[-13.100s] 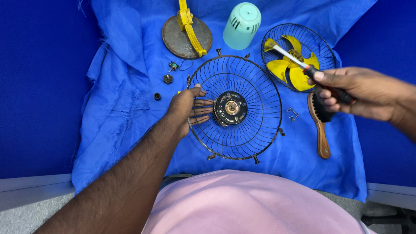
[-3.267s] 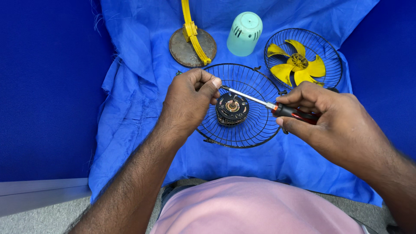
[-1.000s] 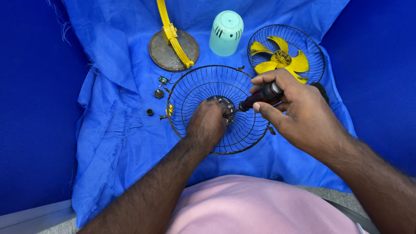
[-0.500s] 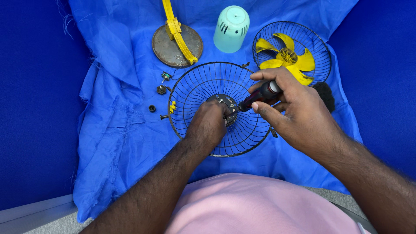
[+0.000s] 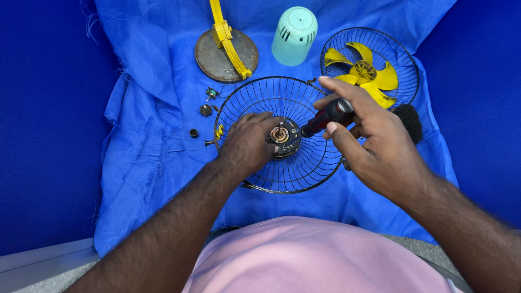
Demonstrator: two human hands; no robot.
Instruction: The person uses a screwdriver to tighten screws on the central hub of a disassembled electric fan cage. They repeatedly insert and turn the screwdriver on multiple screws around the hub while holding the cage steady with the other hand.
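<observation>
Motor at the hub of a black wire grille, lying flat on blue cloth, directly under both hands. Left hand laid over the grille's left half, fingers curled loosely against the motor's left edge, steadying it rather than gripping. Right hand closed around a screwdriver with a black-and-red handle, index finger stretched along the top, thumb pressed beneath; tip angled down-left onto the motor's right side, exact contact point too small to tell.

Second grille up right, cupped like a shallow bowl, holding a yellow plastic blade with curved vanes and a round hub. Something dark and fuzzy just beside it, half hidden behind the right hand.

Round grey metal base at the top, dull and scuffed, with a yellow bracket lying across it. Pale green domed cover next to it, smooth plastic with short vent slots. Small loose parts scattered left of the main grille: nuts, a screw, a tiny switch-like piece. Cloth coarse-woven, wrinkled, frayed at the edges.
</observation>
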